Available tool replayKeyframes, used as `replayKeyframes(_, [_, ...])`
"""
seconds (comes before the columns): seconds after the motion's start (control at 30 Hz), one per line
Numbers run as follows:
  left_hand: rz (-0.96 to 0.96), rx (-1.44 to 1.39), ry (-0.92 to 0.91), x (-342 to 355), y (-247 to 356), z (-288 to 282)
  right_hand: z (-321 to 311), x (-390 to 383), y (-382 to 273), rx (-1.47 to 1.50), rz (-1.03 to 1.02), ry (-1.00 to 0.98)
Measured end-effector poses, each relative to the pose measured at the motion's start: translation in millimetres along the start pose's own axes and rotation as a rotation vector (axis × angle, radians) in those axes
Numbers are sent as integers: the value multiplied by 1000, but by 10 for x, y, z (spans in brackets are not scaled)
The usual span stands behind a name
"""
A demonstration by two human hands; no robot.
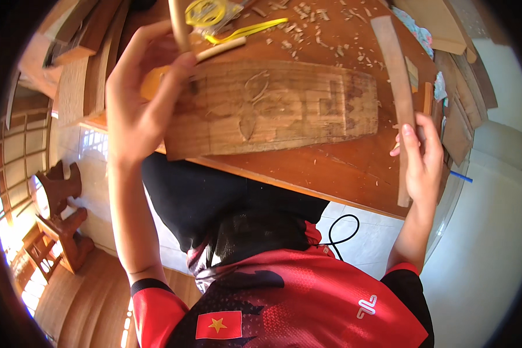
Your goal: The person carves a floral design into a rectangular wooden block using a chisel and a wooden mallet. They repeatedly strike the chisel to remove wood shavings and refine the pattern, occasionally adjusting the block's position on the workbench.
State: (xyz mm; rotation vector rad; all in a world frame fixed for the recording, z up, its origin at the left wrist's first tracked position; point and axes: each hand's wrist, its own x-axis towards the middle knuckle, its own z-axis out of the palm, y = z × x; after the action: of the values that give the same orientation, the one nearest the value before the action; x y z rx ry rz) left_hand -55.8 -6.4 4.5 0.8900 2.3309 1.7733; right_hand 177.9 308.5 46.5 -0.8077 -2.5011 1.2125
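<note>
My left hand [148, 95] is raised over the left end of a carved wooden board [293, 107], its fingers and thumb closed round a pale, round wooden stick [178, 23]. The stick's far end runs out of view, so I cannot tell whether it is a tool's handle. On the right, my right hand [423, 159] grips a long, flat, slightly bent wooden strip [394, 69], thumb on top and fingers wrapped behind. The board lies flat near the table's front edge, with a raised leaf-like shape and angular lines cut into it.
Wood shavings [307, 29] are scattered over the brown table [284, 174]. Behind the board lie a yellow roll [206, 11], a thin yellow tool [249, 29] and another pale round stick [223, 49]. Planks [93, 52] stand at the left, and more wood pieces [461, 104] at the right.
</note>
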Motion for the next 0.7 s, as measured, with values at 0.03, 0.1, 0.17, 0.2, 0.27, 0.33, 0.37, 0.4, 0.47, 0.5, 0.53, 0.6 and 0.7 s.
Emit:
replayKeyframes(0.03, [-23,10,-22,54,-43,-78,-26,-46,-10,-68,55,27])
replayKeyframes(0.1, [-84,78,30,134,-8,-132,-68,-125,105,-236,20,83])
replayKeyframes(0.17, [-83,284,-57,193,16,-268,-32,-189,219,-333,-52,137])
replayKeyframes(0.2, [-87,402,-77,211,-39,-356,-6,-220,157,-312,-53,145])
replayKeyframes(0.27, [-131,678,-53,215,-13,-347,25,-269,180,-353,-151,182])
replayKeyframes(0.33, [-58,850,-24,231,27,-310,28,-338,259,-294,-38,209])
replayKeyframes(0.37, [-17,931,-13,237,21,-276,24,-377,328,-266,23,224])
replayKeyframes(0.4, [-15,951,-38,240,15,-232,-11,-408,406,-315,-25,248])
replayKeyframes(0.47, [-58,895,-25,198,49,-178,34,-422,462,-452,-82,295])
replayKeyframes(0.5, [-82,873,-11,164,76,-189,91,-407,443,-450,-99,314])
replayKeyframes(0.53, [-79,859,-5,140,60,-182,107,-395,426,-471,-105,313])
replayKeyframes(0.6, [-85,842,21,86,-31,-221,159,-350,429,-488,-127,290])
replayKeyframes(0.7, [-93,845,-6,67,-78,-286,255,-292,495,-500,-110,248])
